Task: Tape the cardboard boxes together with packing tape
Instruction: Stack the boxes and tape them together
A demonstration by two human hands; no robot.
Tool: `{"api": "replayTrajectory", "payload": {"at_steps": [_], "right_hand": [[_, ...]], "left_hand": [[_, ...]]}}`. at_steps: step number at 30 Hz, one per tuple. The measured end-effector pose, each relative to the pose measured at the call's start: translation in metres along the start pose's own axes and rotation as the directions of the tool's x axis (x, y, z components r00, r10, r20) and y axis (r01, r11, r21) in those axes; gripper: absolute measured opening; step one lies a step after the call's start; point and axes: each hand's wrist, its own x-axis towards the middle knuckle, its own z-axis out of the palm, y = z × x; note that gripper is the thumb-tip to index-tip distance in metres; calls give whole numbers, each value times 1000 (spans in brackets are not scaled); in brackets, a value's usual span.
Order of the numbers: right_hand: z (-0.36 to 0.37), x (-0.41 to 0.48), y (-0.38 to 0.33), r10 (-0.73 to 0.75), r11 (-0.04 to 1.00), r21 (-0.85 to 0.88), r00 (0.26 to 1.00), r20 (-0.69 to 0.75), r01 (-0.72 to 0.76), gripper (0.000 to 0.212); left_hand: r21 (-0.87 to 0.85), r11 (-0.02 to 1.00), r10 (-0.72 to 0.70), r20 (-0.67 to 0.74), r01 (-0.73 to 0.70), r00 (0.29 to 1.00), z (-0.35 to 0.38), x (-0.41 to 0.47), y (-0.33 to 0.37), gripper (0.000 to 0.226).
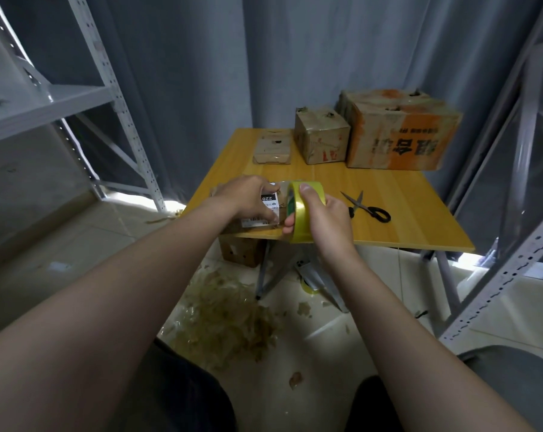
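packing tape roll (301, 210), likely light, stiff and slick, sits at 3 o'clock of the small box (265, 210) on the worktop (419, 213); right hand (326, 219) fingers clamp its rim, left hand (248, 198) fingers grip the box.

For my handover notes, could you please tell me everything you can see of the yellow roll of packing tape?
The yellow roll of packing tape looks glossy and translucent, with a green core. It stands on edge over the near edge of the wooden table. The right hand grips it, thumb on top, fingers curled under. A strip seems to run from its top to the labelled cardboard box under the left hand.
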Motion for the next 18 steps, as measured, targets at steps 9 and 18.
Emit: {"api": "replayTrajectory", "payload": {"at_steps": [9, 18], "right_hand": [[0, -11, 26, 50, 995, -80, 999, -21, -52, 30], [4, -19, 31, 50, 998, -41, 996, -71, -53, 28]], "left_hand": [[-20, 1000, -2, 22, 3, 1000, -1, -4, 1, 96], [-2, 1000, 19, 18, -19, 1000, 2, -6, -2, 93]]}}
